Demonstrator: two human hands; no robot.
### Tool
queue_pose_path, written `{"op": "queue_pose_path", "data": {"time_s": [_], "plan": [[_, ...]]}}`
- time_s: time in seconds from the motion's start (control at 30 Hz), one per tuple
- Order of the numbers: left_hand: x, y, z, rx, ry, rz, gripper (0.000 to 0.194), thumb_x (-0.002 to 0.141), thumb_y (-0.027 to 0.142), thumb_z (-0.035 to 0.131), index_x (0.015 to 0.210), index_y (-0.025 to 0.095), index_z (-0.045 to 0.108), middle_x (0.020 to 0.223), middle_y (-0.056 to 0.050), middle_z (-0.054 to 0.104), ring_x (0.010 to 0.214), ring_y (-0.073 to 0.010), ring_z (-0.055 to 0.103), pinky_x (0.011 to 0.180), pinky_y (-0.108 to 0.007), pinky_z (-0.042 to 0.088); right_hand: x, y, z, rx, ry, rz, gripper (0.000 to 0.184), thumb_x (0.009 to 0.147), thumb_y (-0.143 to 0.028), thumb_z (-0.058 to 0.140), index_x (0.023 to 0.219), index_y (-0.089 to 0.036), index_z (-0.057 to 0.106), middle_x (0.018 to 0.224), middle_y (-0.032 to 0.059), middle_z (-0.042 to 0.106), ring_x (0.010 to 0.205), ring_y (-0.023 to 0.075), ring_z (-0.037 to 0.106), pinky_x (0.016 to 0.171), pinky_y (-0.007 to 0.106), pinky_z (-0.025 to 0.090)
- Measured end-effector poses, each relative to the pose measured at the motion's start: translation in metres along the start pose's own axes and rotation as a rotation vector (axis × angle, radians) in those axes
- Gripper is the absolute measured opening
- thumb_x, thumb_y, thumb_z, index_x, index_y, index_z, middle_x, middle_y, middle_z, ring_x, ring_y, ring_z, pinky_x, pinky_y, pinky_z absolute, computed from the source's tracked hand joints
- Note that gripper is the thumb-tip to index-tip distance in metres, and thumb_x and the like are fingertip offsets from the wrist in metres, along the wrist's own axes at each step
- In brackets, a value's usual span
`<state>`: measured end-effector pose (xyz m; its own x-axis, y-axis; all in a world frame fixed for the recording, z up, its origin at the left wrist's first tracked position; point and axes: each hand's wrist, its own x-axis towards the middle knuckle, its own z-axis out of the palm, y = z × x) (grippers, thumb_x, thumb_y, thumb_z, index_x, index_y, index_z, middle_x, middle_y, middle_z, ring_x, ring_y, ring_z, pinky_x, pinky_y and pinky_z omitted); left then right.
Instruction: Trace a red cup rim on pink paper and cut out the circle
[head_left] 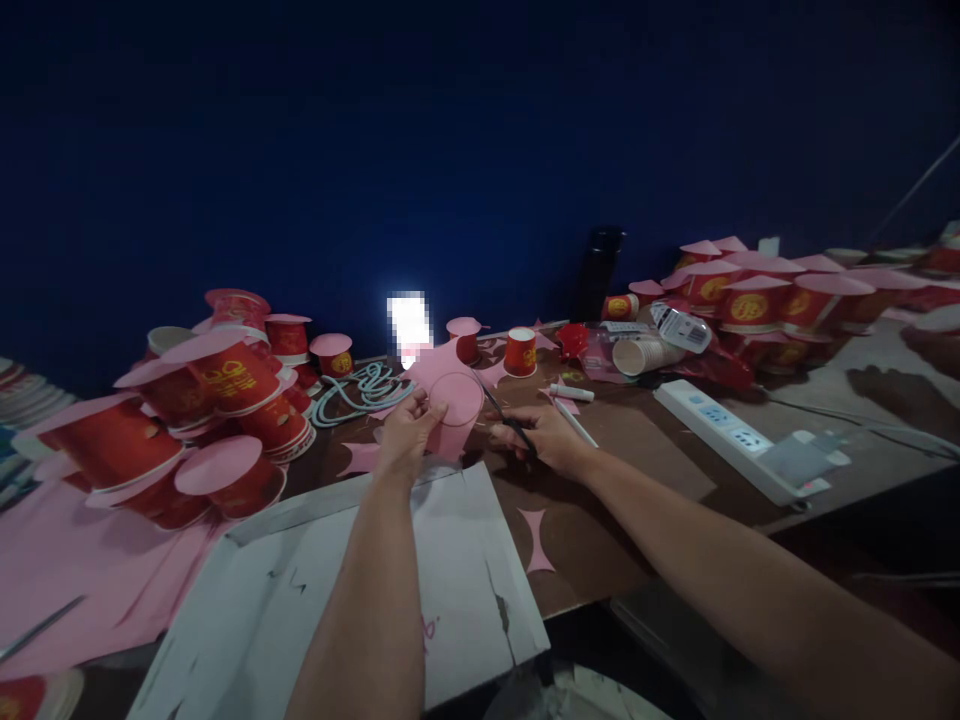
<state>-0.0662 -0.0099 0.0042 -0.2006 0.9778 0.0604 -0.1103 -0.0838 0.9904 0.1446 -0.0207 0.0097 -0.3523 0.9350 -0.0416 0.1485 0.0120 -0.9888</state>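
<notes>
Nearest, at the lower left corner, a red paper cup (26,697) lies partly in view. Beyond it, pink sheets (82,590) carry a slim metallic tool (41,628), and a shallow white box lid (300,600) with a raised edge lies under the left forearm. A pink offcut (537,542) rests on the brown bench (592,545) to the right of the lid.

Above the lid's far edge, the left hand (409,430) has its grip closed, thumb and fingers pinching the pink paper (442,367), which bears a drawn circle. The right hand (544,438) has its grip curled around the dark scissors (517,432); their long axis slants up and left, tips pointing away from the person, just beside the circle. How far the blades part is unclear.

To the right lies a power strip (720,430) with a pale adapter (802,457) plugged in. Stacked red cups (240,375) topped with pink discs stand at left; their insides are hidden. Farther, clear plastic packaging (600,350) partly covers nested paper cups (649,355) lying sideways, near a dark bottle (598,275).
</notes>
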Motion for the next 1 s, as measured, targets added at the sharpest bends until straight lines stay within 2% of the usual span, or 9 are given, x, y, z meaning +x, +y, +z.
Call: {"op": "queue_pose_path", "data": {"time_s": [0.2,0.37,0.67,0.83,1.0], "plan": [[0.003,-0.003,-0.002,0.008,0.037,-0.021,0.059,0.055,0.041,0.080,0.105,0.015,0.062,0.093,-0.004,0.065,0.083,-0.0148,0.059,0.082,-0.030,0.044,0.000,-0.001,-0.001,-0.007,-0.026,-0.011,0.055,0.071,-0.051,0.070,0.110,-0.012,0.068,0.057,-0.0034,0.052,0.047,0.0066,0.044,0.041,0.019,0.037],[0.002,-0.002,-0.002,-0.004,0.073,-0.004,0.058,0.055,0.038,0.080,0.105,0.015,0.064,0.096,-0.006,0.067,0.088,-0.0160,0.060,0.084,-0.031,0.043,0.000,-0.001,0.000,-0.025,-0.029,-0.023,0.051,0.073,-0.049,0.068,0.108,-0.012,0.069,0.056,-0.0027,0.053,0.047,0.0070,0.044,0.042,0.019,0.037],[-0.001,0.003,0.000,0.005,0.049,0.001,0.066,0.055,0.038,0.079,0.113,0.014,0.061,0.089,-0.004,0.066,0.082,-0.0156,0.061,0.080,-0.030,0.044,0.003,0.004,-0.002,0.007,-0.046,0.015,0.054,0.070,-0.048,0.072,0.112,-0.015,0.068,0.058,-0.0028,0.055,0.048,0.0084,0.047,0.039,0.018,0.036],[0.002,-0.002,-0.001,0.044,0.037,0.003,0.071,0.054,0.038,0.080,0.118,0.014,0.058,0.081,-0.001,0.063,0.076,-0.0139,0.059,0.076,-0.028,0.044,0.001,0.001,-0.003,0.025,-0.045,0.027,0.055,0.069,-0.049,0.072,0.113,-0.016,0.066,0.060,-0.0029,0.054,0.048,0.0090,0.048,0.038,0.019,0.038],[0.004,-0.007,-0.004,0.093,0.033,-0.003,0.069,0.056,0.036,0.080,0.119,0.015,0.059,0.085,-0.002,0.064,0.082,-0.0153,0.059,0.079,-0.027,0.044,0.002,0.003,-0.004,0.020,-0.035,0.029,0.051,0.068,-0.047,0.074,0.110,-0.018,0.068,0.061,-0.0022,0.054,0.049,0.0098,0.049,0.037,0.019,0.039]]}}
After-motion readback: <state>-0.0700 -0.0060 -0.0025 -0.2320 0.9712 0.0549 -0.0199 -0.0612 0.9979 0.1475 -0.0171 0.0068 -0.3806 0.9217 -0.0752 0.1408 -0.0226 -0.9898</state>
